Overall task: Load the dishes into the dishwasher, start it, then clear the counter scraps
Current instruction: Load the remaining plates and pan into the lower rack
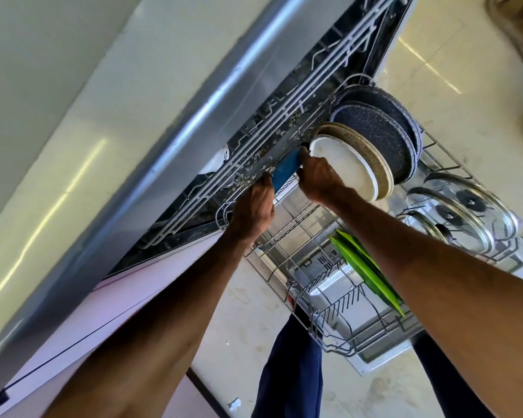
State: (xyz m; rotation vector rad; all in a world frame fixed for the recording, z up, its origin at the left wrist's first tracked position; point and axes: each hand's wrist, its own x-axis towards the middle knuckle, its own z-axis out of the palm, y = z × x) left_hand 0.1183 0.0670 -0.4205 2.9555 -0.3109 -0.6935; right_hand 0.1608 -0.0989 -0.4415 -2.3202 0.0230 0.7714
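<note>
The lower rack is standing pulled out over the open dishwasher door. A white plate is standing on edge in it, with a beige speckled plate and dark speckled pans leaning close behind. Glass lids are sitting on the rack's far side, and two green plates are standing near its front. The upper rack is hanging just above the hands, under the edge of the bench, leaving little room overhead. Bare wire slots are lying open between the white plate and the green plates.

Both arms are reaching forward, nearly straight. The left hand and the right hand are each gripping one end of a blue dish, fingers curled round its edges. The dish is being held at the back of the lower rack, just beside the white plate. Whether it is touching the wires cannot be told.
</note>
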